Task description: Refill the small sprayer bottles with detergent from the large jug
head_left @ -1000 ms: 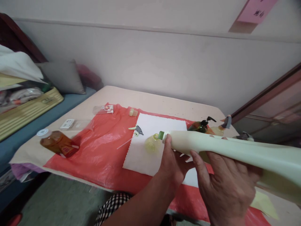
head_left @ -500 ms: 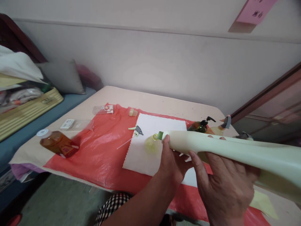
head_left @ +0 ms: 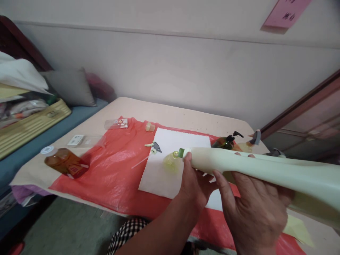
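Observation:
A large pale green bottle lies tipped almost level, its green mouth right against the neck of a small clear bottle. Yellowish liquid shows in that small bottle, which stands on a white scalloped sheet. My left hand is closed around the neck end of the big bottle, thumb on top. Further back, my right hand grips its body from below, with fingertips showing over the top. A grey and pale green trigger spray head with a thin tube rests on the sheet's left edge.
Red plastic sheeting covers much of the table. At left stands a bottle of amber liquid. A dark green pump bottle and another spray bottle are behind the big bottle. A small beige cup sits at the back.
Both hands and the large bottle hold nearly the same position. The view has shifted very slightly.

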`<state>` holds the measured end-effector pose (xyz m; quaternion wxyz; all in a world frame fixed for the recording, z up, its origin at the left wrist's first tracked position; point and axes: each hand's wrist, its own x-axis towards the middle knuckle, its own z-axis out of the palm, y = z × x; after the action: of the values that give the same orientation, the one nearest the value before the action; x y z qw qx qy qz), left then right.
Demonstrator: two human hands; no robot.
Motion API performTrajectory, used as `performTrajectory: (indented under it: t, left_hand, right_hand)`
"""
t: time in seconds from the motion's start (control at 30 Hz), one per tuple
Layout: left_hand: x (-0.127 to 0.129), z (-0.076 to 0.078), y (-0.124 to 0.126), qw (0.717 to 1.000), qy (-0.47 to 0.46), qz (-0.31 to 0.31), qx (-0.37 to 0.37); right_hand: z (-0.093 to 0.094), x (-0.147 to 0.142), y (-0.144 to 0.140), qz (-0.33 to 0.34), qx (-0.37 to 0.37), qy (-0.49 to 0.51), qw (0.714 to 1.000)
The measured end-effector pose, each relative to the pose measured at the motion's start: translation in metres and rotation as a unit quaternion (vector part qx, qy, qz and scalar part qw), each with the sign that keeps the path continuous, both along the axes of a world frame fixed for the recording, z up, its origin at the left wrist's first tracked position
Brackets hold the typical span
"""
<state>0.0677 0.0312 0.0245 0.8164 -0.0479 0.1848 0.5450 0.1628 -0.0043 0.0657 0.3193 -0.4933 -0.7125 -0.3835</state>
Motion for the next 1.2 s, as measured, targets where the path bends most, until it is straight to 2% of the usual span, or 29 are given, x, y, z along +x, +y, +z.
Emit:
performTrajectory:
  t: [1.2]
  left_hand:
    - [0.0004, 0.0019, -0.0004, 1.0, -0.013, 0.002, 0.013]
  right_hand:
    - [0.004, -0.0048, -0.0018, 0.009, 0.001, -0.003, 1.0]
